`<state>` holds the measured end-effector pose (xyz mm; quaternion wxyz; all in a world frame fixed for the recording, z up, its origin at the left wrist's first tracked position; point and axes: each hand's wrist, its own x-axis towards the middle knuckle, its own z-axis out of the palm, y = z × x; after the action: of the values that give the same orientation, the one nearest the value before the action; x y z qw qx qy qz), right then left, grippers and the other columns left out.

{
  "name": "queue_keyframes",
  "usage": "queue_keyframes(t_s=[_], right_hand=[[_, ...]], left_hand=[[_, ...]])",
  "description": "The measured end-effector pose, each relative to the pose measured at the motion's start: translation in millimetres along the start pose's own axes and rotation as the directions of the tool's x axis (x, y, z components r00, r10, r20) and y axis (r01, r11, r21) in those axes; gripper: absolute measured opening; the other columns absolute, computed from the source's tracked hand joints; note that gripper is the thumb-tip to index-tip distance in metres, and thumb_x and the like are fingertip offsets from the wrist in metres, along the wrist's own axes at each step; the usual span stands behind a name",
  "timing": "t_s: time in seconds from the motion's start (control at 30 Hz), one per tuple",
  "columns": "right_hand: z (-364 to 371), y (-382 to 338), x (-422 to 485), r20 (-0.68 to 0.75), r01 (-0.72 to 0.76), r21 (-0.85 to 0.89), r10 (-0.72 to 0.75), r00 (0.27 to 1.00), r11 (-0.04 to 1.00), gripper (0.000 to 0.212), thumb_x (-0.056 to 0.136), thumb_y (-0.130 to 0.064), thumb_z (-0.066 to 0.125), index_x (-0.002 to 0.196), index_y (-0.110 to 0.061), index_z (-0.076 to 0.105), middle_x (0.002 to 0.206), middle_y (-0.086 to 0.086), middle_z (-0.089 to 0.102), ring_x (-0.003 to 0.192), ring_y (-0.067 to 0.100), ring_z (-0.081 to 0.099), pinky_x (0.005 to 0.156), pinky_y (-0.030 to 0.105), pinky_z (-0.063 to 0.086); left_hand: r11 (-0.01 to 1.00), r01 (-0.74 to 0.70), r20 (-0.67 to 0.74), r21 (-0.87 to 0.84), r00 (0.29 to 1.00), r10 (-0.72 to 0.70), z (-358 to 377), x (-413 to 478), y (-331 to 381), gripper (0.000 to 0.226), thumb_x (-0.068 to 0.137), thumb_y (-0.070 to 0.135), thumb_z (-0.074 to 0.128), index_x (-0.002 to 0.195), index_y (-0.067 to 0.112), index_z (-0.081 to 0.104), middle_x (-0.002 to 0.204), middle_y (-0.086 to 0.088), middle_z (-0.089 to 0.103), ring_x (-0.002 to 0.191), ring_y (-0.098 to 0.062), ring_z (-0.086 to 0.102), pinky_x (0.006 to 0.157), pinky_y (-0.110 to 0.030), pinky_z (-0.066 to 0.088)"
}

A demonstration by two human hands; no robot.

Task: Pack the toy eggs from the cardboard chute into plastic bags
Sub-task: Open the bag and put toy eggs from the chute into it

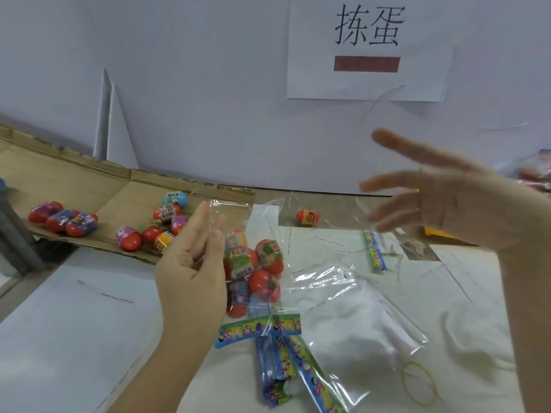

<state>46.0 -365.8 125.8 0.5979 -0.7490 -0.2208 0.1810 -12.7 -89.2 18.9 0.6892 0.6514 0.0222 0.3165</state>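
Note:
A clear plastic bag (238, 210) stands upright at the centre with several red toy eggs (256, 269) inside. My left hand (193, 263) is at the bag's left side and pinches its edge between thumb and fingers. The cardboard chute (98, 186) slopes in from the left. It carries a group of three eggs (64, 219) and several more eggs (158, 228) near its lower end. One red egg (308, 217) lies alone on the table behind the bag. My right hand (447, 198) hovers blurred above the table at the right, fingers spread, holding nothing.
Empty clear bags (351, 311) lie to the right of the filled one. Colourful printed strips (259, 327) lie in front of it, another strip (374, 251) further back. A yellow rubber band (417, 386) lies at the lower right. Packed bags (536, 171) sit at the far right edge.

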Motion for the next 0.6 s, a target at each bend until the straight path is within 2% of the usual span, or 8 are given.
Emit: queue_keyframes(t_s=[0.07,0.13,0.17,0.23,0.27,0.37,0.47,0.6], right_hand=[[3,1,-1,-0.138,-0.070,-0.325,0.026,0.990,0.943,0.036,0.077,-0.051,0.070,0.112,-0.048,0.061,0.102,-0.005,0.070,0.088,0.025,0.066,0.072,0.034,0.052],[17,-1,7,-0.267,-0.284,-0.675,0.133,0.954,0.681,0.014,0.082,-0.049,0.065,0.093,-0.046,0.057,0.085,-0.018,0.059,0.090,0.017,0.059,0.070,0.026,0.042],[25,-4,10,-0.230,-0.258,-0.719,0.130,0.964,0.645,0.016,0.080,-0.053,0.066,0.093,-0.047,0.059,0.089,-0.019,0.062,0.093,0.010,0.060,0.072,0.022,0.044],[45,-6,14,-0.091,-0.063,-0.334,0.035,0.995,0.940,0.046,0.071,-0.061,0.072,0.114,-0.048,0.062,0.109,-0.016,0.068,0.098,0.003,0.066,0.077,0.022,0.054],[57,-5,20,-0.086,0.003,-0.201,-0.021,0.996,0.980,0.061,0.067,-0.061,0.075,0.122,-0.044,0.058,0.115,-0.011,0.067,0.097,0.004,0.067,0.074,0.024,0.057],[86,13,45,-0.131,-0.029,-0.268,-0.006,0.991,0.963,0.093,0.048,-0.064,0.073,0.132,-0.030,0.052,0.114,-0.009,0.064,0.091,0.006,0.067,0.066,0.026,0.058],[101,27,56,-0.057,-0.058,-0.052,0.055,0.997,0.997,0.050,0.060,-0.049,0.074,0.103,-0.022,0.072,0.093,-0.001,0.074,0.076,0.013,0.069,0.061,0.028,0.057],[98,30,58,-0.188,0.029,0.108,-0.009,0.982,0.994,0.007,0.082,-0.021,0.072,0.085,-0.015,0.074,0.081,0.004,0.074,0.065,0.018,0.069,0.053,0.025,0.054]], left_hand=[[1.000,-0.002,0.006,0.000,1.000,0.002,0,-1,2,0.043,0.094,0.010,0.057,0.116,0.047,0.056,0.121,0.009,0.068,0.111,0.000,0.063,0.092,-0.024,0.054],[1.000,-0.005,0.009,-0.017,1.000,0.005,0,-1,4,0.044,0.094,0.008,0.056,0.120,0.043,0.054,0.117,0.011,0.070,0.110,0.001,0.063,0.092,-0.020,0.052],[0.999,-0.004,0.016,-0.033,1.000,0.005,0,-1,6,0.044,0.093,0.007,0.056,0.123,0.040,0.054,0.115,0.014,0.070,0.109,0.001,0.063,0.092,-0.019,0.050],[0.997,-0.005,0.020,-0.073,1.000,0.006,1,-1,8,0.045,0.090,0.012,0.058,0.131,0.031,0.052,0.111,0.018,0.070,0.110,0.000,0.063,0.092,-0.019,0.050],[0.995,0.001,0.020,-0.097,1.000,0.001,1,-1,8,0.047,0.087,0.016,0.059,0.132,0.028,0.052,0.109,0.018,0.071,0.110,0.000,0.063,0.091,-0.018,0.051],[0.987,0.026,0.032,-0.157,0.999,-0.021,1,-2,9,0.048,0.081,0.023,0.059,0.129,0.030,0.054,0.106,0.016,0.073,0.109,-0.001,0.064,0.085,-0.018,0.054],[0.978,0.056,0.035,-0.202,0.998,-0.050,1,0,11,0.040,0.082,0.024,0.058,0.122,0.031,0.059,0.107,0.011,0.073,0.105,-0.001,0.066,0.075,-0.013,0.054],[0.934,0.197,0.033,-0.297,0.980,-0.197,1,3,12,0.023,0.079,0.026,0.060,0.094,0.028,0.077,0.090,0.005,0.076,0.079,-0.005,0.071,0.060,-0.017,0.055]])
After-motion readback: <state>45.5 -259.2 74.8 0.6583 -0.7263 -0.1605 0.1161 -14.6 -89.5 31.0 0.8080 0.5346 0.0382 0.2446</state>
